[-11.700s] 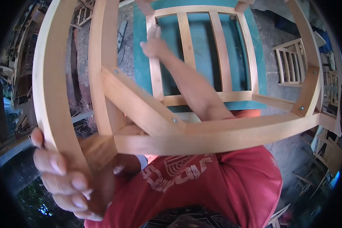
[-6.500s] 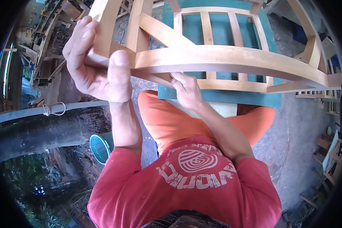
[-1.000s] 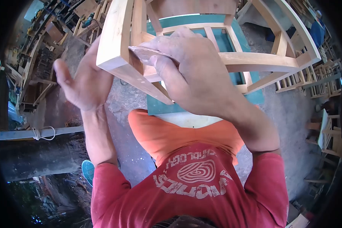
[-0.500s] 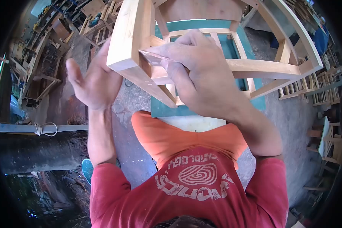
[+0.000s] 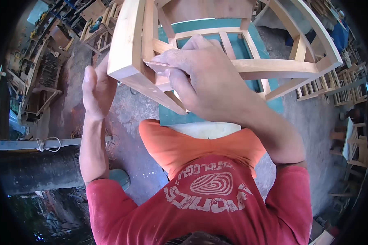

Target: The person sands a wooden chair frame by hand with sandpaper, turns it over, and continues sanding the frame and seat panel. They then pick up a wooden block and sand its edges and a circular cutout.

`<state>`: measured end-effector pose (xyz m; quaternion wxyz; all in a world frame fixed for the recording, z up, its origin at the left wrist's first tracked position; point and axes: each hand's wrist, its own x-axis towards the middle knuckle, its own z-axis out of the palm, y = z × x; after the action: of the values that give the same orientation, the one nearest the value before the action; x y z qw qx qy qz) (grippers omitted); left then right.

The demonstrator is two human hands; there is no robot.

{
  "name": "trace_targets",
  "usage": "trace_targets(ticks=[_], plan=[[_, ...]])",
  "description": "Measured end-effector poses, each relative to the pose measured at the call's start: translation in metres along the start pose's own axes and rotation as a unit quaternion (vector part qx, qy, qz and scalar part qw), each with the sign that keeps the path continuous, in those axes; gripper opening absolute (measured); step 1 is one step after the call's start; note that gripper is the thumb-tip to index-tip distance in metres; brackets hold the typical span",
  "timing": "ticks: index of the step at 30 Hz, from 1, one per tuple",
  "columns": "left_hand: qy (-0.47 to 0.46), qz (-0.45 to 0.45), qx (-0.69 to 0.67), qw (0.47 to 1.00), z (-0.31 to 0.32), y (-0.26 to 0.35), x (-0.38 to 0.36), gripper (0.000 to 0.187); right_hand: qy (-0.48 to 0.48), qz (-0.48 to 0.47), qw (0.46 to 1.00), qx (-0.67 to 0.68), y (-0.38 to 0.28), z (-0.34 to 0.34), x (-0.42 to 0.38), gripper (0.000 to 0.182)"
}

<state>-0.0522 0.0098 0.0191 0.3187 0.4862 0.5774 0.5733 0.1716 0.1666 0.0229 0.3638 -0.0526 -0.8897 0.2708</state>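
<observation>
A light wooden chair frame (image 5: 274, 66) stands tilted before me, its thick squared post (image 5: 126, 45) nearest my left side. My right hand (image 5: 206, 77) pinches a folded piece of sandpaper (image 5: 158, 65) between thumb and fingers. The sandpaper's edge meets the inner face of that post, close to a joint with a rail. On the post's outer side is my left hand (image 5: 97, 92), palm turned toward the wood and thumb raised apart. Its fingertips are partly hidden behind the post.
Under the chair frame is a green board (image 5: 178, 118) in front of my knees. A blue-grey bar with cord wound on it (image 5: 47, 143) crosses at left. Wooden racks (image 5: 49, 77) line the left, and more chair frames (image 5: 331, 87) stand at right.
The chair frame and my right hand with the sandpaper have shifted slightly left in view. My left hand has moved a little left and its thumb is now more upright.
</observation>
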Motion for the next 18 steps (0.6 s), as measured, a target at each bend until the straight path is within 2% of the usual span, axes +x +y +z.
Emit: trace_targets(ticks=[1,3,6,9,11,12,15,17,18], plan=[[0.004,-0.028,-0.033,0.999,-0.003,-0.001,0.000,0.110,0.002,-0.006,1.000,0.000,0.000,-0.004,0.006,0.032],[-0.021,-0.025,-0.052,0.998,-0.010,-0.009,-0.002,0.112,-0.088,-0.009,0.996,0.030,0.001,-0.012,0.016,0.030],[-0.050,-0.015,-0.078,0.996,-0.003,-0.016,-0.012,0.116,-0.066,0.018,0.997,0.046,-0.003,0.000,0.014,0.025],[-0.004,0.026,-0.050,0.998,0.005,-0.009,-0.014,0.115,-0.053,0.025,0.998,0.029,-0.013,0.007,0.009,0.027],[-0.120,0.052,-0.310,0.942,0.003,-0.003,0.000,0.109,-0.026,0.016,0.999,0.019,-0.021,-0.002,0.016,0.028],[-0.119,0.055,-0.310,0.942,0.005,0.001,0.003,0.109,0.004,0.015,1.000,0.011,-0.023,-0.006,0.018,0.029],[-0.130,0.044,-0.343,0.929,0.011,-0.003,0.006,0.109,-0.018,0.015,1.000,0.016,-0.022,-0.010,0.017,0.031],[0.050,-0.025,-0.392,0.918,0.008,-0.024,0.004,0.114,-0.023,0.014,1.000,0.005,-0.018,-0.002,0.007,0.030],[0.045,-0.026,-0.392,0.918,0.003,-0.021,0.008,0.114,-0.026,0.008,1.000,-0.003,-0.017,0.000,0.004,0.029]])
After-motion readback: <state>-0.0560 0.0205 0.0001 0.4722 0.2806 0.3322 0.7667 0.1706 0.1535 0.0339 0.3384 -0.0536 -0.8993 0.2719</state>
